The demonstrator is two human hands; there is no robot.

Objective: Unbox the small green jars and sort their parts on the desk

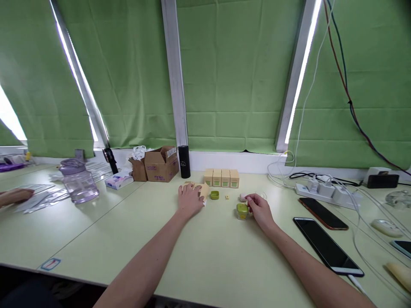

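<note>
My left hand (190, 200) lies over a folded kraft cardboard piece (203, 191), fingers slightly apart and touching it. White paper shows under its lower edge. My right hand (260, 212) is closed in a pinch at a small pale pink object (242, 197), whose kind I cannot make out. Just below those fingertips stands a small clear container with a green lid (242, 209). Between my hands are a small open green case (215, 195) and a tiny yellow piece (227, 197). Behind them several small kraft boxes (221, 178) with green labels stand in a row.
A black cylinder (184, 161) and an open carton (162, 164) stand at the back. On the left are a purple-tinted jug (78, 182), plastic bags and another person's hand (16, 196). Two phones (327, 246), a power strip (327, 194), cables and a mouse (387, 228) lie right.
</note>
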